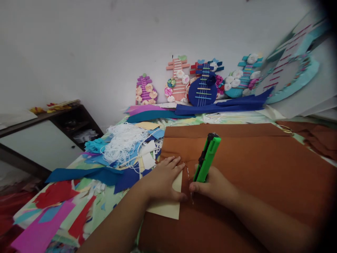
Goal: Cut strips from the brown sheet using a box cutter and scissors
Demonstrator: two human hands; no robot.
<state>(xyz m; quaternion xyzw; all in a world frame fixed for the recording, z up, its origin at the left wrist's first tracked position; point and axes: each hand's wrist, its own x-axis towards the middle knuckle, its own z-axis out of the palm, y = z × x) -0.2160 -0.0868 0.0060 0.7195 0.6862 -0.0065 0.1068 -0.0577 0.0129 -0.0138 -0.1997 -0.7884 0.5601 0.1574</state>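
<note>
- Tool (209, 158), green and black, in the head view: it stands over the brown cloth (263, 168), gripped by the right hand (217, 188), to the right of the left hand (162, 177) and apart from it.
- Its long axis runs steeply upward; the top end leans right and toward the brown cloth's far edge. The lower end goes down into the fist, where the tip is hidden.
- Right hand: fingers curled tight around the tool, thumb low beside it, just right of a thin pale line (188, 174) on the brown cloth.
- Left hand: palm down, fingers slightly parted, pressing on a cream card (168, 211) that lies on the brown cloth near its left edge.
- Whether the tool bears any lettering cannot be told at this size.
- Left of the brown cloth: a heap of white string (123, 144), a red scrap (56, 193) and a pink scrap (44, 225).
- Beyond the brown cloth's far edge: a blue toy guitar (202, 91), upright, strings running up its neck, among other decorated ones.
</note>
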